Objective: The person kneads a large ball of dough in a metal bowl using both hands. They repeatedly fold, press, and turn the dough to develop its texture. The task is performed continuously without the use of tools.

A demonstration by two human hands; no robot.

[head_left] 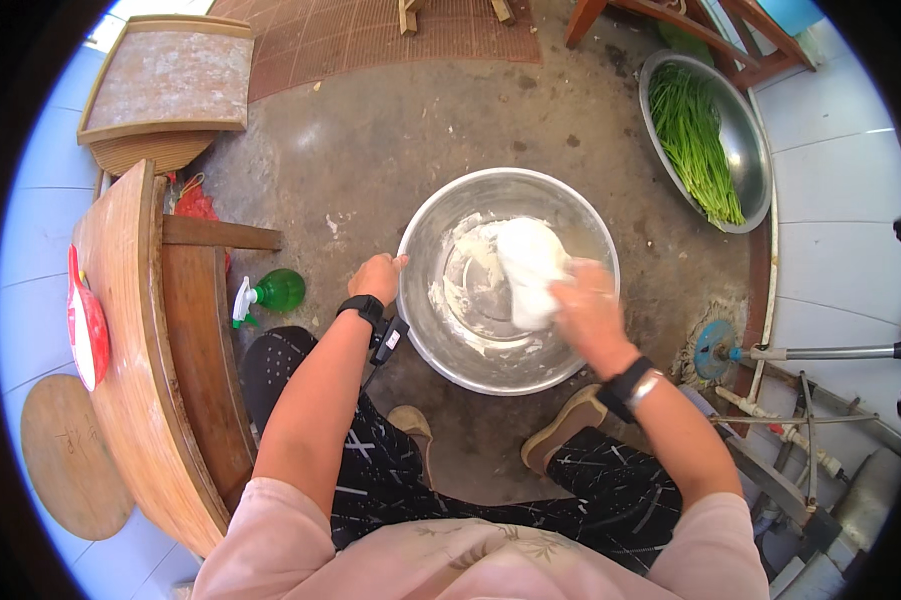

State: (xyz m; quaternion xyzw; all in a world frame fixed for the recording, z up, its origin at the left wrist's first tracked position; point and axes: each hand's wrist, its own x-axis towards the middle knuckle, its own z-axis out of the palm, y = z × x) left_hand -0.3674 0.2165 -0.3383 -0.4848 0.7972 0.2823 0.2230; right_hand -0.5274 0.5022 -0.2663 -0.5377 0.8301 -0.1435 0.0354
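A wide metal basin (507, 384) stands on the floor before me, with floury residue stuck to its inner wall and bottom. Closed around the basin's left rim is my left hand (377, 277). My right hand (585, 296), blurred, is over the right part of the basin, its fingers at the lower right edge of a pale mass of dough (531, 259). The dough is smooth, white and stretched lengthwise towards me. Blur hides how the right fingers lie on it.
Left, a wooden table (131, 330) bears a red scoop (99, 330) with white contents. A green spray bottle (280, 290) stands beside it on the floor. At the upper right, a tilted metal bowl (754, 161) holds green chives (694, 142). A mop head (713, 350) is at the right.
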